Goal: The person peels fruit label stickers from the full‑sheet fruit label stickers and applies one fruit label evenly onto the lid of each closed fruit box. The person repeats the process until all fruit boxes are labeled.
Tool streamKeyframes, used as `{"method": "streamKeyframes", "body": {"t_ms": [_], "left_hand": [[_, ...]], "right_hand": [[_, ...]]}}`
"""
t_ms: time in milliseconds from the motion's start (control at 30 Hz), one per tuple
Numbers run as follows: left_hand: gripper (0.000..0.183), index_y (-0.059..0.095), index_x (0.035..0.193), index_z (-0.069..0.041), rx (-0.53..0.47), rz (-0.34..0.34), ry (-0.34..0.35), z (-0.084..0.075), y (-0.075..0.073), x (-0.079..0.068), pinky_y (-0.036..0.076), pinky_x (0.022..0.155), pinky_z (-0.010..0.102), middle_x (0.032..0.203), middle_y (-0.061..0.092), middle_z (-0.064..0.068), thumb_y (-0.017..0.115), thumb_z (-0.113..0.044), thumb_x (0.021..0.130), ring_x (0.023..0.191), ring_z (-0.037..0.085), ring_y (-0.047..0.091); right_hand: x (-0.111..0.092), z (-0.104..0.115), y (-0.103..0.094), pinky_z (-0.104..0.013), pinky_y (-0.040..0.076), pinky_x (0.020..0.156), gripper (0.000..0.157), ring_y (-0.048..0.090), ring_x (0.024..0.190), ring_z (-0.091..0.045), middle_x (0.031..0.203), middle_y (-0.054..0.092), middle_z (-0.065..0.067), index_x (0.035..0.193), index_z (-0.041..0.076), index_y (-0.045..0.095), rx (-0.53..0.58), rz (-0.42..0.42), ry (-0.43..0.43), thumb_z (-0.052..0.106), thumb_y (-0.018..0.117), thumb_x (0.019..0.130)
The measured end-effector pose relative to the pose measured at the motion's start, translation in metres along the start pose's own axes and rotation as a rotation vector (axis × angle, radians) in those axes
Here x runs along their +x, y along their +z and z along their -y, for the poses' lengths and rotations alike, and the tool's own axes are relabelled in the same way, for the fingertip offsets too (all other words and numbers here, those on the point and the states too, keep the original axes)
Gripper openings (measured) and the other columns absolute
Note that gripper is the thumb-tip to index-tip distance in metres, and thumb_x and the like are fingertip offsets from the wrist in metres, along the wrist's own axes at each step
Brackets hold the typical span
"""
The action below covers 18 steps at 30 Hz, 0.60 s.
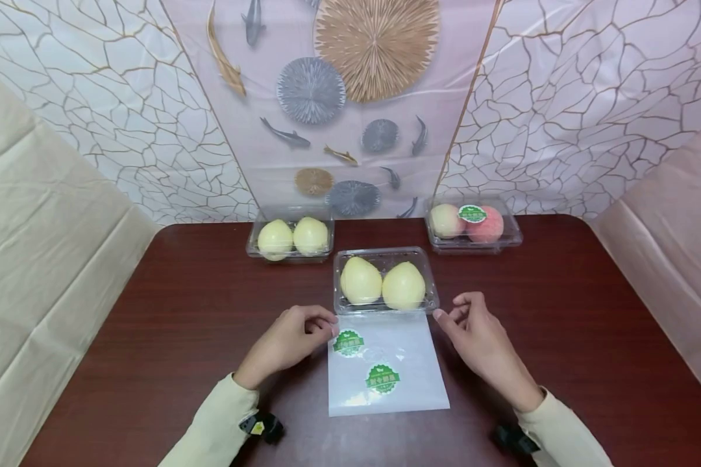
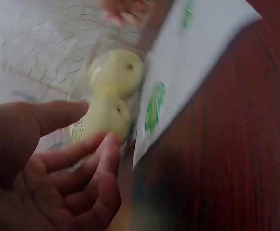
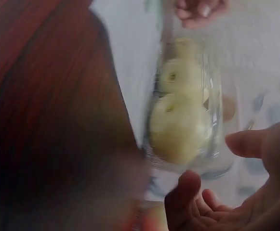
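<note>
A clear plastic box [image 1: 385,310] with two pale yellow pears [image 1: 404,285] lies in front of me. Against its near edge is a white backing sheet [image 1: 397,347] bearing two green round stickers [image 1: 382,379]. My left hand [image 1: 295,337] is at the sheet's upper left corner, fingers loosely bent, nothing between thumb and fingers in the left wrist view. Beside the box's near right corner is my right hand [image 1: 480,337], its thumb tip close to that corner. The right wrist view shows a gap between its thumb and fingers, with the pears [image 3: 176,130] beyond.
At the back left stands another clear box [image 1: 292,254] of two pears [image 1: 311,236]. A clear box [image 1: 473,246] at the back right holds a pale peach [image 1: 446,221] and a pink peach [image 1: 485,225], with a green sticker [image 1: 472,214] on its lid. Everything rests on a dark red-brown table [image 1: 169,324].
</note>
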<state>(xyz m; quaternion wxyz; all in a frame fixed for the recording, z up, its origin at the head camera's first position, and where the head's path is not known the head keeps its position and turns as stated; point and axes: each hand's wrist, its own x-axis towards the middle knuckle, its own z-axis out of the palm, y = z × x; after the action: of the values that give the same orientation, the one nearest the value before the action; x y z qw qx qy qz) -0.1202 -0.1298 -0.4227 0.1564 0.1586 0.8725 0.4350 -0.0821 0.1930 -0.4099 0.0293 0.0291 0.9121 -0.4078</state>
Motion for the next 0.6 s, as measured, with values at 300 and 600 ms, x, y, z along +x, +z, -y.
{"method": "streamKeyframes", "body": {"t_ms": [300,600], "left_hand": [[0.032,0.076,0.125,-0.014,0.482,0.127,0.307,-0.005,0.01,-0.003,0.057,0.094,0.039,0.127,0.07,0.0,0.082,-0.022,0.095,0.114,0.017,0.067],[0.045,0.071,0.136,-0.015,0.773,0.078,0.389,0.0,0.023,-0.001,0.061,0.08,0.039,0.136,0.067,0.0,0.08,-0.032,0.096,0.117,0.021,0.066]], "right_hand": [[-0.027,0.015,0.016,-0.039,0.055,0.07,0.039,0.059,0.09,-0.021,0.106,0.068,-0.004,0.114,0.009,0.072,-0.549,0.062,-0.497,0.027,0.091,0.085],[-0.021,0.013,0.028,-0.041,0.051,0.073,0.07,0.056,0.101,-0.028,0.122,0.065,-0.008,0.126,0.009,0.07,-0.794,0.163,-0.574,0.043,0.097,0.072]]}}
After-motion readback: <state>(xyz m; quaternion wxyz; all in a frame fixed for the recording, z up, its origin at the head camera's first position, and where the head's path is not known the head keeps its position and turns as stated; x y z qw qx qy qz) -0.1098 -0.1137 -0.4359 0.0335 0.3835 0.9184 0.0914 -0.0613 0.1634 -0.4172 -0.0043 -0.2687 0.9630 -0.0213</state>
